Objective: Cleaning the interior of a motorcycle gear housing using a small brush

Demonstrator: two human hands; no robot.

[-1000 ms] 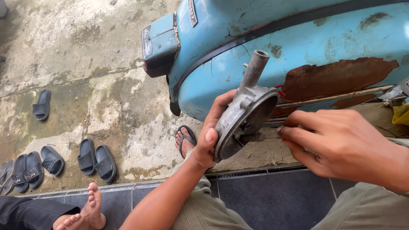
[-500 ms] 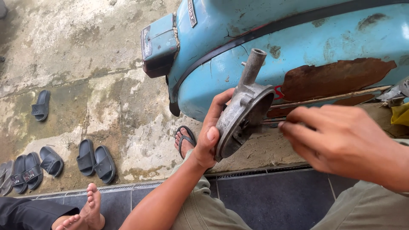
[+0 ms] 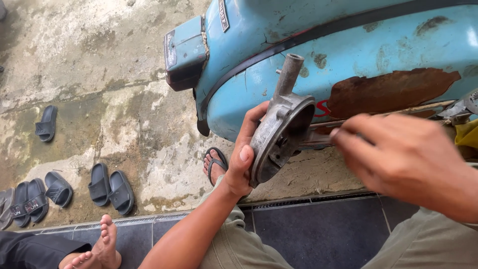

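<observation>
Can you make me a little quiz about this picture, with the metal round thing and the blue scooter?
1. Which hand holds the round grey metal housing?
2. True or false: the right hand is resting flat on the concrete ground.
3. What colour is the big patch on the blue scooter body: A) rusty brown, B) green, C) white?

Key
1. The left hand, gripping its rim, with the pipe stub pointing up.
2. False: it is up beside the housing, fingers pinched on a thin tool that goes into the open side.
3. A.
</observation>
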